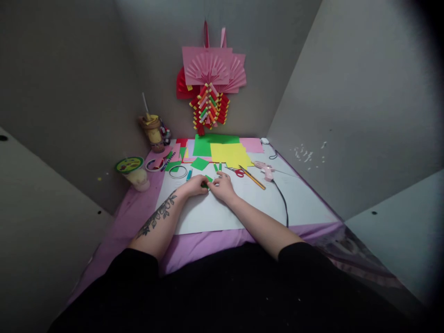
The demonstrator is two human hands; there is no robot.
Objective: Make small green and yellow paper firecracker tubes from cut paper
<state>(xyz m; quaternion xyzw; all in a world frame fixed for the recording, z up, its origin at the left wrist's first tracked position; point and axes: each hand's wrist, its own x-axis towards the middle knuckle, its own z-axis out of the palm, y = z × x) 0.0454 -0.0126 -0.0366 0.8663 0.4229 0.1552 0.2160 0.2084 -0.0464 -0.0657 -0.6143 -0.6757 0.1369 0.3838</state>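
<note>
Green paper [208,178] lies between the two hands over the desk [301,203], partly hidden; the left hand [197,185] and right hand [224,188] both appear to pinch it, their grip closed, although the exact contact is covered; uneven pressure could crease or skew it. Just beyond the right hand lie two small green pieces [220,167], easily nudged away by a knuckle; the scissors [239,173], blades toward that hand, could nick it; farther right, a sideways sweep could snag the cord [286,210] and drag the glue gun [267,173].

matt green paper [208,178], smooth white board [204,215], wrinkled purple cloth [208,243], plastic glue gun [267,173], plastic-handled scissors [239,173]
</note>
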